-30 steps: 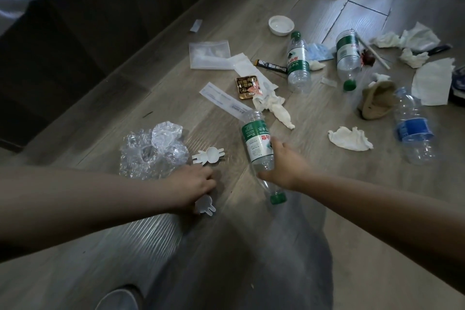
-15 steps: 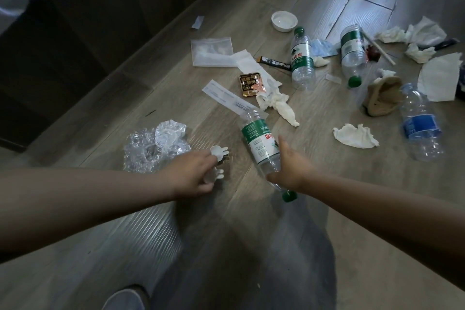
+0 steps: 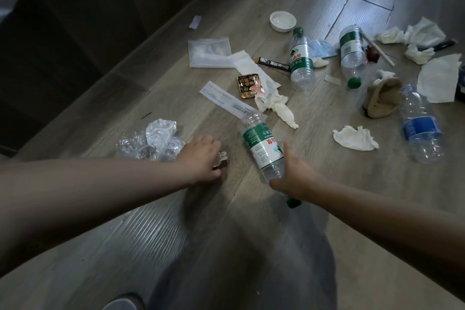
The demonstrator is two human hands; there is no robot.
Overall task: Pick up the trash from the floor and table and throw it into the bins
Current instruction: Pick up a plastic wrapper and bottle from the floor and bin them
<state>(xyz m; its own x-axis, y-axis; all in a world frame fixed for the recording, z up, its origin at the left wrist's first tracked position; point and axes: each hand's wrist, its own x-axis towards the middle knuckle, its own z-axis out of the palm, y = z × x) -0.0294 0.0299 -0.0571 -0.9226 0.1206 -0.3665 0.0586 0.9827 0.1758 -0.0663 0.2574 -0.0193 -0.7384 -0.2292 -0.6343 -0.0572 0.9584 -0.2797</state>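
Observation:
My right hand (image 3: pixel 295 173) grips a clear green-labelled bottle (image 3: pixel 261 145) near its neck, base pointing away, green cap (image 3: pixel 293 202) below the hand. My left hand (image 3: pixel 201 158) is low over the wooden floor and holds small white plastic forks (image 3: pixel 221 157), their tips sticking out past my fingers. Crumpled clear plastic wrap (image 3: pixel 151 142) lies just left of that hand. No bin is in view.
Litter covers the floor ahead: two green-labelled bottles (image 3: pixel 300 60) (image 3: pixel 351 54), a blue-labelled bottle (image 3: pixel 420 124), crumpled tissues (image 3: pixel 354 137), a paper strip (image 3: pixel 226 100), a snack wrapper (image 3: pixel 249 85), a clear bag (image 3: pixel 210 51), a white lid (image 3: pixel 283 21). Dark furniture (image 3: pixel 75 20) borders the left.
My left hand took one white fork from the floor near me, moved forward and closed over the second one. My right hand kept the bottle, shifting slightly.

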